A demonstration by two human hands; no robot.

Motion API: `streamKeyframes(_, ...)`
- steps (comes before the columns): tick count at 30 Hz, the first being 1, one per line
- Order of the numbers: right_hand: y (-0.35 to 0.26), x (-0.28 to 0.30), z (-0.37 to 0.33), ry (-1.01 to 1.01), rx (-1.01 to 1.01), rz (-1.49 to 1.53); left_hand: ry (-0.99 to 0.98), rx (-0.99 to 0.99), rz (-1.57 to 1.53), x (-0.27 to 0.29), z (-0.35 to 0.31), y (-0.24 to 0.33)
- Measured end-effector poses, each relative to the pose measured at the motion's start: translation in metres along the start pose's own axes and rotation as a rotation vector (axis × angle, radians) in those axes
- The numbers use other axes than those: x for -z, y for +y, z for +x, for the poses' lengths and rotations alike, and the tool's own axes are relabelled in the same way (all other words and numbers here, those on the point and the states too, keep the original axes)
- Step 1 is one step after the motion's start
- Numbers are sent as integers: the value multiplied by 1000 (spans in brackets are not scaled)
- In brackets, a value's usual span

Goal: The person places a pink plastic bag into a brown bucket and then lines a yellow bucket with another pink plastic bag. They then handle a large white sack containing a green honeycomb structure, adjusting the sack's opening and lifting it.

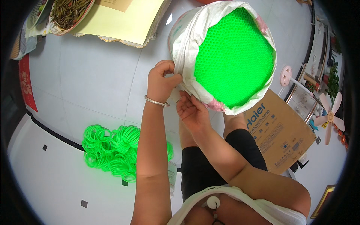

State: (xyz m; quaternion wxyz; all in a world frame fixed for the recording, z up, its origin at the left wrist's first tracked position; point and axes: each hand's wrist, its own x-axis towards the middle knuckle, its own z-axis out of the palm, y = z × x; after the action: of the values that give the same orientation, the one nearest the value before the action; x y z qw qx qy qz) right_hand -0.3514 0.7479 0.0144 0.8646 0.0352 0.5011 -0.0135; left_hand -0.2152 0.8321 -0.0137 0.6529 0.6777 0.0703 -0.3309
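Green coils (110,148) lie leftmost; the left hand (160,82) has a narrow grip, pinching the folded side of the white bag (189,41). The right hand (194,114) curls by its near edge (whether its grip holds cloth, I cannot tell). Even, gentle tugs should keep the green filling (234,56) settled.

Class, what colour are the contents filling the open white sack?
The contents are bright green, showing best in the head view.
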Motion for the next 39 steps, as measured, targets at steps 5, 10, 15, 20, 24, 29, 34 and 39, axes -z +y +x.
streamKeyframes(5, 1, 3, 4, 41, 19, -24, -74, 60, -178, 6, 4, -6)
streamKeyframes(10, -2, 11, 16, 54, 47, -131, -189, 106, -396, 11, 13, -21)
streamKeyframes(15, 2, 8, 22, 161, 105, -206, -235, 57, -375, 16, 21, -33)
streamKeyframes(20, 10, 3, 27, 200, 152, -158, -36, -89, -240, 3, 7, -32)
streamKeyframes(24, 0, -16, 0, 117, -56, -495, 158, -126, -213, -19, -11, -28)
streamKeyframes(29, -70, -133, -59, -170, 184, -1558, 306, -250, -136, -23, -21, -31)
streamKeyframes(34, -96, -234, 38, -1216, 1233, -2432, 312, -305, -148, -35, -14, -34)
streamKeyframes(39, -102, -260, 76, -1902, 845, -2896, 374, -270, -213, -38, -14, -31)
